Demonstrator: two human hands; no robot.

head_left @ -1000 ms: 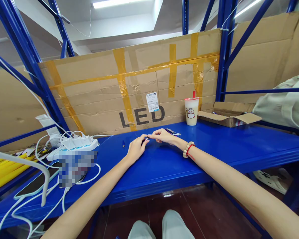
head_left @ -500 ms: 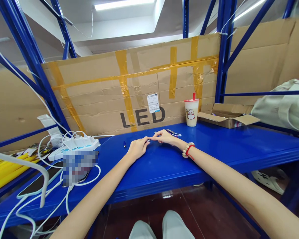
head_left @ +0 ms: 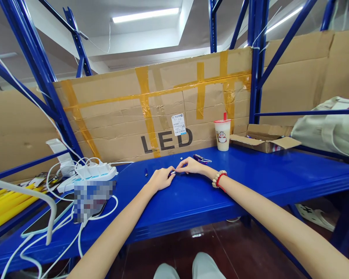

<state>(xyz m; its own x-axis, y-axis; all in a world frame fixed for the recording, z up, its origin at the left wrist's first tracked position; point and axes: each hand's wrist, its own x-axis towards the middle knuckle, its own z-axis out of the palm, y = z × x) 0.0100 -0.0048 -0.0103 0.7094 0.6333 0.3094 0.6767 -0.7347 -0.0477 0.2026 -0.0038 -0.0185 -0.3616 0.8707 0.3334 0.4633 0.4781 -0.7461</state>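
My left hand [head_left: 162, 178] rests on the blue tabletop [head_left: 174, 205], closed around a short blue and silver pen-like piece [head_left: 171, 173]. The fingers of my right hand [head_left: 189, 166] are pinched together at the silver end of that piece; whether they grip its tip or something tiny is too small to tell. Left of my hands lies a small dark blue cylinder [head_left: 146, 172], like a pen part. Several slim dark and silver pieces [head_left: 202, 159] lie beyond my right wrist. A tiny pale bit [head_left: 181, 158] is on the table behind my fingertips.
A drink cup [head_left: 222, 135] with a red lid and straw stands at the back. An opened cardboard box [head_left: 267, 145] is right of it. On the left are a white power strip [head_left: 87, 174], cables and a phone [head_left: 50, 217]. Cardboard [head_left: 119, 128] walls the back.
My right fingertips have drawn slightly closer together beside the piece, and more of its silver end shows. The tiny pale bit behind them is now visible. The camera view has tilted up slightly.
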